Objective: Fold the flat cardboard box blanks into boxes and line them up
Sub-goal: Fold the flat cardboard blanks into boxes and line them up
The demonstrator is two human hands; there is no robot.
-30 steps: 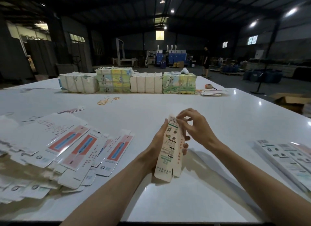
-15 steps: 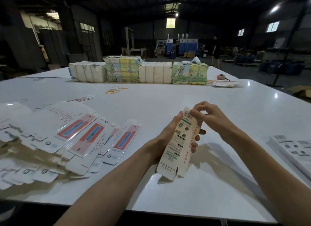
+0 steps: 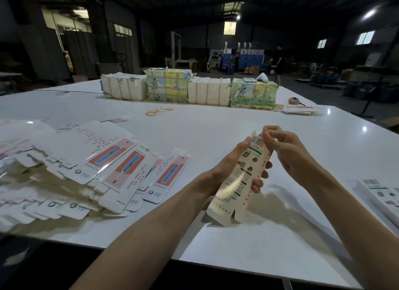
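Note:
A long narrow printed box [image 3: 238, 181], cream with a barcode near its top, stands tilted above the white table [image 3: 216, 125]. My left hand [image 3: 228, 166] grips it round the middle from behind, fingertips showing on its right side. My right hand [image 3: 282, 147] pinches the flap at the box's top end. A sprawling pile of flat blanks [image 3: 121, 168] with red and blue prints lies to the left. More printed boxes or blanks [image 3: 380, 194] lie at the right edge.
Bundled stacks of packs [image 3: 187, 89] line the table's far side, with loose rubber bands [image 3: 158, 111] in front of them and a small stack of cards [image 3: 300, 110] to their right. A person [image 3: 280, 63] stands far back in the dark hall.
The camera has tipped down and come closer. The box has leaned a little more to the right while my right hand's fingers stay at its top flap.

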